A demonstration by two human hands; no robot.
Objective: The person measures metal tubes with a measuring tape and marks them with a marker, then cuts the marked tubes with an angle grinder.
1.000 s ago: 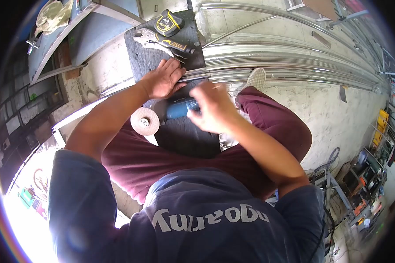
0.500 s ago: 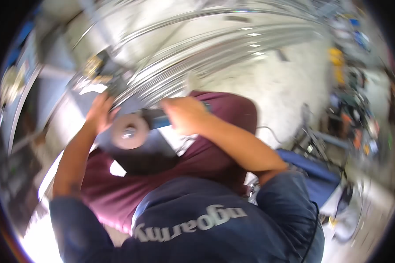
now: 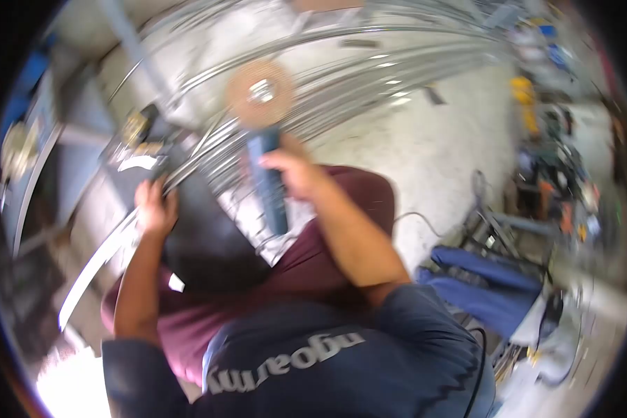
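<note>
My right grip (image 3: 292, 171) was wrapped round the body of the blue grinder (image 3: 272, 202), fingers pressed in against its casing. I had it up off the dark board (image 3: 205, 244), to the right of it and above my lap, with its round disc (image 3: 261, 94) pointing away from me and showing against the metal rods (image 3: 223, 153) beyond. My left grip (image 3: 155, 207) was at the left edge of the board, by the near ends of the rods; with the blur there, I could not tell whether it was pinching a rod or merely resting alongside.

I judged the step in hand to be moving and turning the grinder, rather than working with its disc. The next move called for a firm hold on the casing, with the disc kept well clear of my left fingers and of my knee.

Half a second earlier the grinder had lain crosswise in my view, its disc over the board and close beside my left grip. Now it had swung round to point forward, the disc was well apart from that grip, and more of the board lay bare. My left grip had stayed near the rod ends.
</note>
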